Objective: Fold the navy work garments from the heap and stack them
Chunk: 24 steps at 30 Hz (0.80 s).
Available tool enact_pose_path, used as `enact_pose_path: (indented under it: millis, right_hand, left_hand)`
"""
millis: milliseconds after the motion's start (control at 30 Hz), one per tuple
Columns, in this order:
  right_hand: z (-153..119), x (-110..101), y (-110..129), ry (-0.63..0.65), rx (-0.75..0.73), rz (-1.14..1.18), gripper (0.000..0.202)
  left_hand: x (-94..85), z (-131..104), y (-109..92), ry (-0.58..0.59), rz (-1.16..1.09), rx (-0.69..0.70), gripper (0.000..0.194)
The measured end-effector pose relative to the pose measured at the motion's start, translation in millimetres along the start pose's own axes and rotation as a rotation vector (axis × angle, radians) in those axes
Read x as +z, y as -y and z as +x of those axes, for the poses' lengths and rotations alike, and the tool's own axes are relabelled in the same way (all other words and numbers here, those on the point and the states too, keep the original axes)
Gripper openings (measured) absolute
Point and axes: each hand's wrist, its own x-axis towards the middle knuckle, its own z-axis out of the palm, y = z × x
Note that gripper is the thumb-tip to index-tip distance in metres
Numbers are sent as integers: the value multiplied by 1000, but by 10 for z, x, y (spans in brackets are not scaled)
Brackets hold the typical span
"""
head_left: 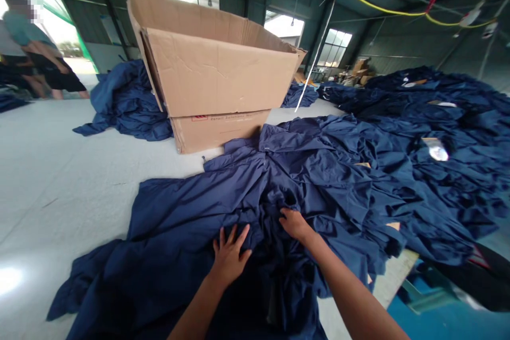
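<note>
A dark blue garment (171,234) lies spread and wrinkled over the pale table, nearest to me. My left hand (230,256) rests on it with the fingers spread, palm down. To the right of that, my right hand (294,223) has its fingers curled onto bunched blue cloth (279,196), pinching a fold of it. Both hands are a short way apart. More blue garments (330,159) overlap on the right side and run on from the cloth under my hands.
An open cardboard box (219,71) stands behind the garments. Blue heaps (133,101) lie left of it and at the far right. A green stool (428,295) is below the table's right edge. People (40,48) stand at the far left. A white cord (319,53) hangs behind.
</note>
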Motion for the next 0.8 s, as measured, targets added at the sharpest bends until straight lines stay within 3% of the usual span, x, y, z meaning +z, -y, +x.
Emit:
enact_pose_path:
  millis: [67, 133, 233, 333, 433, 500, 567, 700, 733, 800]
  right_hand:
    - [58, -81, -106, -22, -83, 111, 24]
    - [124, -210, -230, -130, -127, 373, 25]
    - [242, -391, -437, -298, -138, 737, 36]
    - [337, -422, -572, -360, -53, 615, 47]
    - [373, -318, -564, -227, 99, 292, 64]
    - [368, -263, -510, -111, 128, 127, 59]
    - [356, -291, -470, -81, 109, 38, 47]
    - [359, -678, -558, -234, 122, 85, 33]
    - [361, -819, -604, -291, 155, 146, 34]
    - [339, -1084, -658, -421, 189, 335, 39]
  left_hand:
    - [64, 108, -93, 22, 76, -135, 64]
    - [114, 191, -189, -1, 120, -228, 71]
    - [198, 275, -314, -91, 121, -258, 81]
    - [249, 318, -424, -56, 134, -253, 79]
    - [235, 327, -583, -93, 106, -280, 75]
    - [232, 320, -708, -180, 43, -226, 77]
    - [263, 318, -804, -145, -18, -162, 80]
    - [340, 333, -850, 100, -27, -135, 69]
    - [333, 329, -856, 101, -31, -150, 66]
    - [275, 300, -909, -25, -72, -210, 62]
